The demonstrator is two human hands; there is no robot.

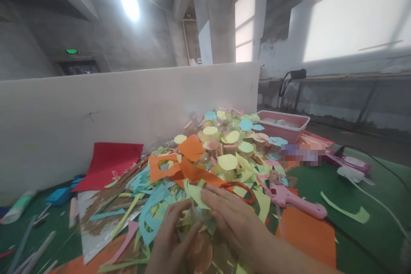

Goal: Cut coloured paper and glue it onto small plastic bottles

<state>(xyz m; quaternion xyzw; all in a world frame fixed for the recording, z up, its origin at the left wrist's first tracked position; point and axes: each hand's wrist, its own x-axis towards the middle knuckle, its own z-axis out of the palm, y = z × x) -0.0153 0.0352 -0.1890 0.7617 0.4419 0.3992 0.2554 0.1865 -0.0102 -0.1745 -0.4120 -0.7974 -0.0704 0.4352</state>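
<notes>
My left hand (175, 233) curls around a clear, rounded plastic piece (201, 212), low in the middle of the head view. Over its top lies a pale green paper piece (195, 192). My right hand (236, 218) presses that paper against the plastic with its fingers together; its thumb is hidden. Just beyond the right fingers are red-handled scissors (248, 195), their blades out of sight. Under the left hand shows a round, brownish disc (199, 252), too blurred to name. Cut paper scraps (154, 214) in blue, green and yellow surround both hands.
Behind my hands rises a heap of clear plastic pieces topped with paper discs (227, 162). A pink glue gun (298, 205) lies right, near orange paper (308, 235). Farther back stand a pink basket (282, 126) and a white partition (128, 107). Red paper (109, 165) lies left.
</notes>
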